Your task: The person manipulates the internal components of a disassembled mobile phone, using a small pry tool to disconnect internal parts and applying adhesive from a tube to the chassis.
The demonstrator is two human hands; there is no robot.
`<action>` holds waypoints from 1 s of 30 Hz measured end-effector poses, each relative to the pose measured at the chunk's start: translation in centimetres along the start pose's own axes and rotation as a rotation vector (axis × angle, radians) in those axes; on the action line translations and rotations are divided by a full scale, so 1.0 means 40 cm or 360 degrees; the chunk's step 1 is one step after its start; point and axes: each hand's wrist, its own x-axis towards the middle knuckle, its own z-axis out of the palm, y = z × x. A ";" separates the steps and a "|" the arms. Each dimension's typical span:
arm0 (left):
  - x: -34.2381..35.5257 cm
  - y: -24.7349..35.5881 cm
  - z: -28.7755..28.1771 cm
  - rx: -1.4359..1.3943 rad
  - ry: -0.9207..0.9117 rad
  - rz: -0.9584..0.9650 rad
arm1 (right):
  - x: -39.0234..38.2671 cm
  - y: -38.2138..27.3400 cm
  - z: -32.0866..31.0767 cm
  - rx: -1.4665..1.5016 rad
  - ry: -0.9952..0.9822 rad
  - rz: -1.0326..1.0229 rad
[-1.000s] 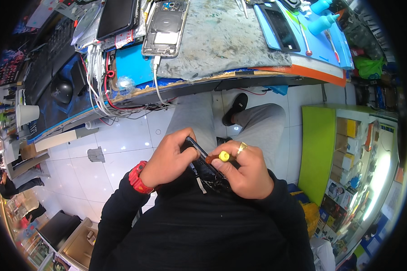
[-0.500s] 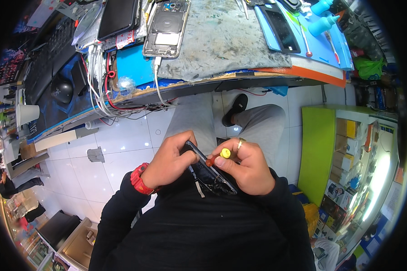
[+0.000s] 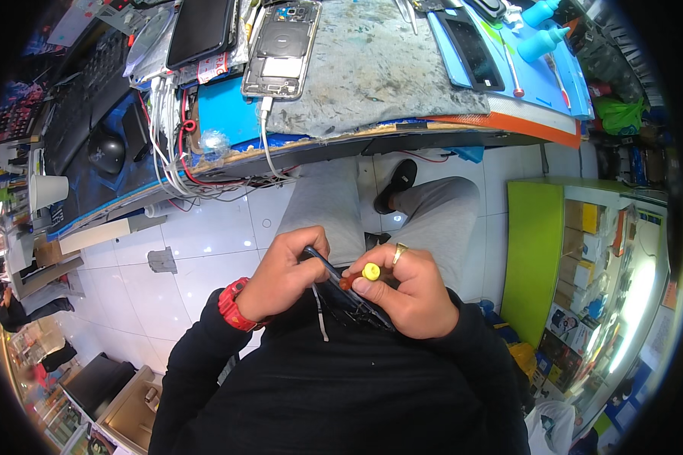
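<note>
My left hand [image 3: 282, 273], with a red watch at its wrist, is closed around the upper end of a dark phone [image 3: 347, 299]. The phone is tilted above my lap, its edge turned up toward me. A thin pale strip [image 3: 322, 322] hangs beside it. Between thumb and fingers, my right hand [image 3: 421, 299] pinches a small screwdriver [image 3: 370, 271] with a yellow cap and reddish-brown handle. It is held at the phone's side; its tip is hidden. A ring sits on one right finger.
Ahead, the workbench holds a stained grey mat [image 3: 372, 68] and an opened phone [image 3: 282, 53] plugged into a white cable [image 3: 267, 125]. Blue bottles [image 3: 542, 44] stand at the right. Cables droop over the bench's left edge. A green-sided display cabinet [image 3: 535, 258] stands to the right.
The phone has tipped more edge-on, showing less of its face. My right hand and the screwdriver have shifted slightly left and down. Both holds are kept.
</note>
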 end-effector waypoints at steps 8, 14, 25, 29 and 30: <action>-0.001 -0.017 -0.022 -0.0020 -0.0014 0.0039 | -0.002 -0.030 0.043 -0.0711 0.0093 -0.0511; 0.004 -0.027 -0.033 -0.0060 -0.0041 0.0006 | 0.006 -0.057 0.032 -0.0897 0.0269 -0.0973; 0.009 0.004 -0.039 0.0044 -0.0110 -0.0084 | 0.355 -0.114 -0.213 -0.1544 0.0973 -0.1290; 0.001 0.005 -0.042 0.0050 -0.0067 -0.0098 | 0.402 -0.083 -0.230 -0.2006 0.0960 -0.1120; 0.000 -0.004 -0.043 0.0011 -0.0043 -0.0061 | 0.403 -0.082 -0.236 -0.2057 0.0960 -0.1148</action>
